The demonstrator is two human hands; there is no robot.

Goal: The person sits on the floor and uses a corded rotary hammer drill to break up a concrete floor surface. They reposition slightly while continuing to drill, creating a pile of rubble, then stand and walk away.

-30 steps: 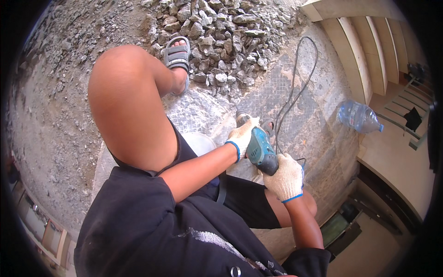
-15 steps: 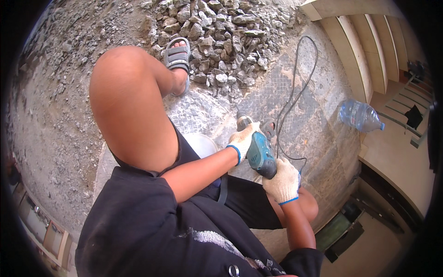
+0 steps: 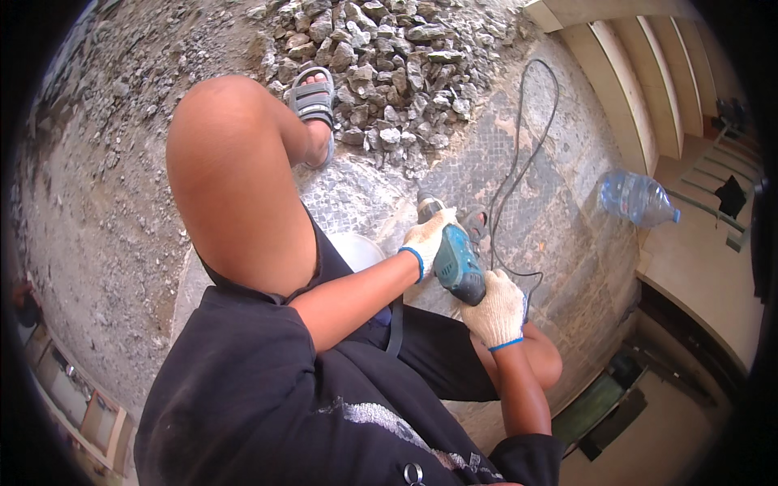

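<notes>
A teal and black power drill [image 3: 459,266] is held between my two hands, its front end pointing away from me toward the tiled ground near the rubble. My left hand [image 3: 423,241], in a white knit glove with a blue cuff, is closed around the front of its body, just behind the chuck [image 3: 429,206]. At the rear, my right hand [image 3: 496,309], gloved the same way, is wrapped around the handle, which it mostly hides. Whether the tip of the bit touches the ground I cannot tell. A dark power cord [image 3: 510,182] loops from beside my right hand across the ground.
A heap of broken grey stones [image 3: 389,81] lies ahead, with my sandalled left foot [image 3: 314,109] at its edge. On the right are a clear plastic bottle [image 3: 636,198] on its side and pale steps [image 3: 620,89]. A white round stool or bucket [image 3: 356,249] shows beneath me.
Both hands stay on the drill, which has shifted only very slightly. The whole view has moved a little; nothing has been taken up or let go.
</notes>
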